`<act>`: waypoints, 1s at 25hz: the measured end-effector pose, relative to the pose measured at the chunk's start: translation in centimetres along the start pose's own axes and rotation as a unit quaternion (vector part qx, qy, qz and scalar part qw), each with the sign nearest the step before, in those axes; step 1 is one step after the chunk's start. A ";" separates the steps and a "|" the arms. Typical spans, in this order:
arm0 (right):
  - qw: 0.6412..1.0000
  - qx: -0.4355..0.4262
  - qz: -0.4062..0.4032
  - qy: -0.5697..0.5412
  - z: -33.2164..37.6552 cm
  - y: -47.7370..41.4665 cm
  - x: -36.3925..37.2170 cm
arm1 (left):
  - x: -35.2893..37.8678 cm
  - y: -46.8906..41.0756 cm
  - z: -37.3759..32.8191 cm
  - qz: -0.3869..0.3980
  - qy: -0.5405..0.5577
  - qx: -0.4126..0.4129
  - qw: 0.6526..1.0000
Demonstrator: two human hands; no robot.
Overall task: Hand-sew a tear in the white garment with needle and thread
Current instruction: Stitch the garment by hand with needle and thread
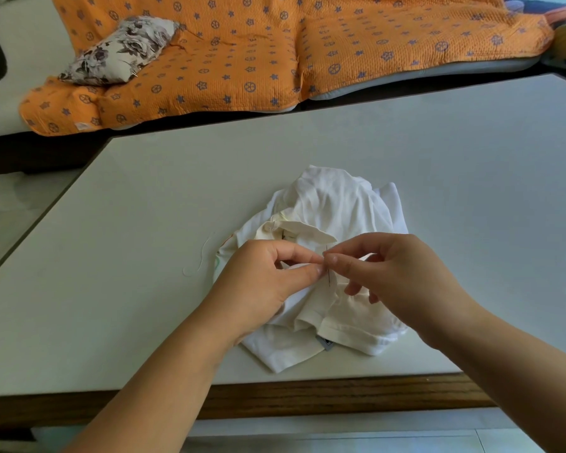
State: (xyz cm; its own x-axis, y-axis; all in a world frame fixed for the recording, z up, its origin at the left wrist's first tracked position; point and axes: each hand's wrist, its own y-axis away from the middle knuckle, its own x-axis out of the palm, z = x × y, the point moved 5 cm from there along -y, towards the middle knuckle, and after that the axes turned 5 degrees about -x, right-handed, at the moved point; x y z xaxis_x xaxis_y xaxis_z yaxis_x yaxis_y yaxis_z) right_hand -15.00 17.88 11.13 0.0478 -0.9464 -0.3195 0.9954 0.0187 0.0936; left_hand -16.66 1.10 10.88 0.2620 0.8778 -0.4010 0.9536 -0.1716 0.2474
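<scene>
Head view: both hands meet over the bunched white garment (337,204), which lies on the worktop (144,223) right under them. Left hand (262,279) pinches a fold of cloth; right hand (383,273) pinches the needle (329,277), upright, just beside the left fingertips. Loose thread (200,258) lies just beyond the left hand. Tear and stitches not visible. Looks mid-stitch, with most sewing and knotting yet to do.

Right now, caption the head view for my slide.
Left hand pinches the white garment, right hand pinches the needle, over a pale table with loose thread.
</scene>
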 end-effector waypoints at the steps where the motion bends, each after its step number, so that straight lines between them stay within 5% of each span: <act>1: 1.000 0.002 0.000 0.010 -0.1 0.0 0.1 | 0.1 0.0 0.0 0.004 -0.004 0.002 1.000; 6: 0.995 -0.019 -0.095 0.029 0.1 -0.8 -1.3 | 0.7 0.0 -0.1 0.020 -0.033 0.005 0.999; 11: 0.960 0.065 -0.012 -0.270 0.3 -1.2 -1.6 | 0.4 -0.2 0.1 0.033 -0.030 -0.006 0.999; 17: 0.884 0.101 -0.006 -0.457 0.5 -1.8 -2.0 | 0.7 -0.4 0.7 0.084 -0.014 -0.025 0.996; 25: 0.909 0.039 -0.047 -0.413 0.2 -2.5 -3.1 | 0.2 -0.8 1.0 0.095 0.001 -0.031 0.995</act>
State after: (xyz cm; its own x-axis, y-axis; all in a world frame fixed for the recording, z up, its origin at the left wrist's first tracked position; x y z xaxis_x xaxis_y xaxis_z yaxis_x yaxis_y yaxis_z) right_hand -17.68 20.67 12.05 -0.1479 -0.8623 0.4843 0.9814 -0.0672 0.1800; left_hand -17.23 0.97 9.68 0.4357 0.8331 -0.3408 0.8763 -0.3061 0.3720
